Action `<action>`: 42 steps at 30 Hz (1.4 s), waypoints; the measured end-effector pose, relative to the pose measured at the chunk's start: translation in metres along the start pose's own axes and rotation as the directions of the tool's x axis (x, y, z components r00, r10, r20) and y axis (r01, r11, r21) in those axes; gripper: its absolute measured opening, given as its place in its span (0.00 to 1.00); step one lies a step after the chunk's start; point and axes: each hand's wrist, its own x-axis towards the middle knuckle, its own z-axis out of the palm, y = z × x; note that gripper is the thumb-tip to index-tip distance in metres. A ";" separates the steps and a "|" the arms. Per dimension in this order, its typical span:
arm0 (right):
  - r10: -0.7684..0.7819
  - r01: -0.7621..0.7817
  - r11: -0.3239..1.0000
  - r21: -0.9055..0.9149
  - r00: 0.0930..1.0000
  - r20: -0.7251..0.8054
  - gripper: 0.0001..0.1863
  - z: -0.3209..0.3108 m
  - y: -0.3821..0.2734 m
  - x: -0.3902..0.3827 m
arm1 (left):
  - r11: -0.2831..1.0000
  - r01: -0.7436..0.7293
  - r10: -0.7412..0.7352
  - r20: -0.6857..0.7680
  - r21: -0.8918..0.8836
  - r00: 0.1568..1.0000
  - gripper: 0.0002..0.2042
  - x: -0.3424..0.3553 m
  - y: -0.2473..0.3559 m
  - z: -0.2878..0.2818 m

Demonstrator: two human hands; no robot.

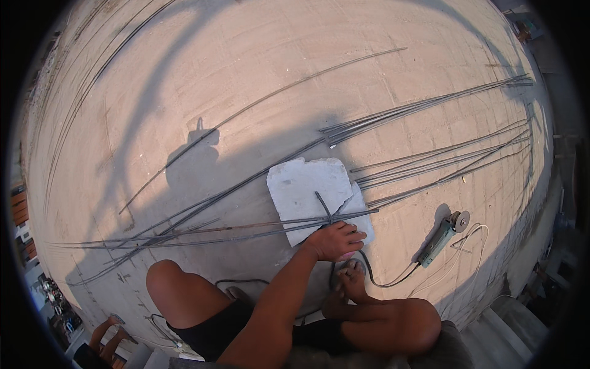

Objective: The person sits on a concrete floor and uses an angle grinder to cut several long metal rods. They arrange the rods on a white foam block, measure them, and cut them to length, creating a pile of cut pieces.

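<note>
My left hand [337,240] reaches in from the lower edge and lies over the near part of a broken pale slab [305,179]. Its fingers are curled, and what they grip is hidden beneath them; a bit of pink shows below the hand. Just beyond the knuckles, thin steel rods [258,232] cross the slab, their ends lying past its right part. A short dark bent bar [322,202] sticks up from beside the hand. My right hand does not show.
An angle grinder [439,242] with its disc lies to the right, its dark cable [391,285] running back toward my foot. Bundles of steel rods [424,106] stretch to the far right. One long rod [270,98] lies beyond the slab. Another person's legs [106,338] show at lower left.
</note>
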 end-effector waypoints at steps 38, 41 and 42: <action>-0.413 0.806 -0.071 -0.588 0.513 0.753 0.12 -0.036 -0.222 0.021 | 0.773 0.610 -0.623 0.025 0.177 0.782 0.27 -0.237 -0.020 -0.115; -0.302 0.763 -0.304 -0.570 0.490 0.818 0.13 -0.035 -0.208 0.042 | 0.789 0.588 -0.607 0.072 0.181 0.792 0.27 -0.229 -0.038 -0.125; -0.297 0.735 -0.368 -0.570 0.488 0.821 0.14 -0.039 -0.201 0.044 | 0.827 0.534 -0.545 0.016 0.176 0.839 0.28 -0.231 -0.047 -0.123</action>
